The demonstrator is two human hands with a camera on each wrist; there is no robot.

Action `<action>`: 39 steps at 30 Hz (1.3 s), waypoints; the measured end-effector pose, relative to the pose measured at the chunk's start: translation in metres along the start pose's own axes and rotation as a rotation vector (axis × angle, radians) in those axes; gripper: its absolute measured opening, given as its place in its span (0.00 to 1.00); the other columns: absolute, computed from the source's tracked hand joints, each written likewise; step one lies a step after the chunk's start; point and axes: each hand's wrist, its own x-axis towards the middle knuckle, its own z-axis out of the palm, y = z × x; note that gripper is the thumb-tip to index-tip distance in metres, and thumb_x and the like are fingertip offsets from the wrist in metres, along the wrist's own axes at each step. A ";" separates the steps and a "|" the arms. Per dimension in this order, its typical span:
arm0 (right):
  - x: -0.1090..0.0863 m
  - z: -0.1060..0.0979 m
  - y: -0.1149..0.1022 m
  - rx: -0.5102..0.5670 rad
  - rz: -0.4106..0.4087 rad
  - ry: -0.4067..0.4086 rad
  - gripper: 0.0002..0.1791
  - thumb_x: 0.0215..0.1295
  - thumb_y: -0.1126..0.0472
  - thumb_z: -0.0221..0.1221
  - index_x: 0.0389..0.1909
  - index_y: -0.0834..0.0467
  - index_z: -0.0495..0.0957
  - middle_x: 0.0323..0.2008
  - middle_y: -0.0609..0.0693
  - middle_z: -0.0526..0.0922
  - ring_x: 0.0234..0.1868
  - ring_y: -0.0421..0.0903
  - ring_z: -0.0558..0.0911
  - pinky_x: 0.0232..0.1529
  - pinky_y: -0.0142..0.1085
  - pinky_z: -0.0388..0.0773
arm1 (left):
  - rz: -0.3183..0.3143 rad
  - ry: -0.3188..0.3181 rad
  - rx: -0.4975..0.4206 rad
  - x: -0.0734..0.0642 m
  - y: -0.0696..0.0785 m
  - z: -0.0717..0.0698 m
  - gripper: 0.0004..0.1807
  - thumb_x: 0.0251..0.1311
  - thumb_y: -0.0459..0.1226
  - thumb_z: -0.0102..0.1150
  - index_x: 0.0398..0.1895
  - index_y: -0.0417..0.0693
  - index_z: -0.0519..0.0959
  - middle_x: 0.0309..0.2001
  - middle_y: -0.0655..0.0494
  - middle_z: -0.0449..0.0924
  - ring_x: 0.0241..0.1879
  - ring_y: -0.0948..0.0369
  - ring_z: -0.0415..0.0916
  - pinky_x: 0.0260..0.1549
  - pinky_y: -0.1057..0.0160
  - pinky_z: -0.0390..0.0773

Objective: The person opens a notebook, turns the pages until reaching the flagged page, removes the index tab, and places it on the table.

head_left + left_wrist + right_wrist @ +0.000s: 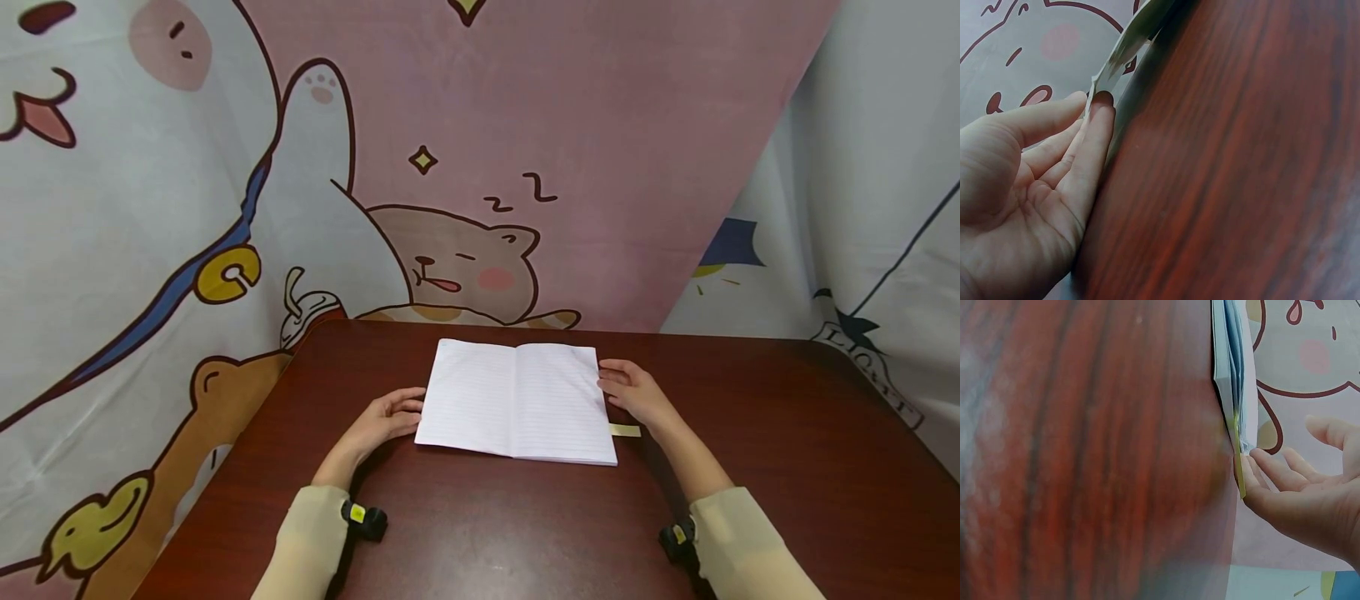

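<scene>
An open notebook (471,400) lies on the bench (510,533), left edge pinched by the left grip (381,423), the right grip (636,393) relaxed, touching the opposite edge, so lopsided lifting could crease it.

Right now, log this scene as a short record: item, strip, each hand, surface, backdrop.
Notebook: lying open, lined pages up
Yellow strip: juts past the notebook's right edge
Left hand: thumb and finger pinch the left edge
Right hand: fingertips at the right edge, thumb apart
Table: reddish-brown, glossy
Backdrop: cloth with cartoon animals
</scene>
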 end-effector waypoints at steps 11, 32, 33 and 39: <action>0.000 0.000 0.000 -0.022 -0.039 0.053 0.28 0.76 0.61 0.51 0.71 0.69 0.58 0.69 0.70 0.68 0.68 0.63 0.70 0.67 0.55 0.70 | 0.007 -0.001 -0.016 0.000 -0.001 -0.001 0.28 0.71 0.28 0.50 0.73 0.34 0.61 0.62 0.32 0.71 0.48 0.68 0.78 0.50 0.68 0.82; -0.007 0.001 -0.011 0.151 -0.084 0.153 0.27 0.77 0.63 0.50 0.72 0.64 0.58 0.69 0.67 0.68 0.55 0.42 0.81 0.59 0.47 0.79 | -0.002 -0.001 -0.018 0.000 0.000 -0.001 0.27 0.71 0.26 0.49 0.73 0.35 0.62 0.61 0.33 0.71 0.47 0.69 0.79 0.49 0.69 0.82; -0.008 0.001 -0.012 0.160 -0.084 0.157 0.27 0.77 0.63 0.50 0.72 0.64 0.58 0.69 0.67 0.68 0.53 0.39 0.81 0.59 0.46 0.79 | 0.000 -0.002 -0.016 0.000 0.000 -0.001 0.28 0.71 0.26 0.49 0.73 0.35 0.61 0.62 0.33 0.71 0.47 0.69 0.79 0.49 0.69 0.82; -0.012 0.000 -0.019 0.207 -0.095 0.159 0.29 0.77 0.61 0.51 0.73 0.64 0.56 0.70 0.67 0.66 0.48 0.31 0.81 0.53 0.35 0.83 | 0.008 -0.008 -0.015 0.000 -0.001 -0.001 0.28 0.71 0.27 0.50 0.73 0.35 0.61 0.62 0.32 0.71 0.47 0.69 0.79 0.49 0.69 0.82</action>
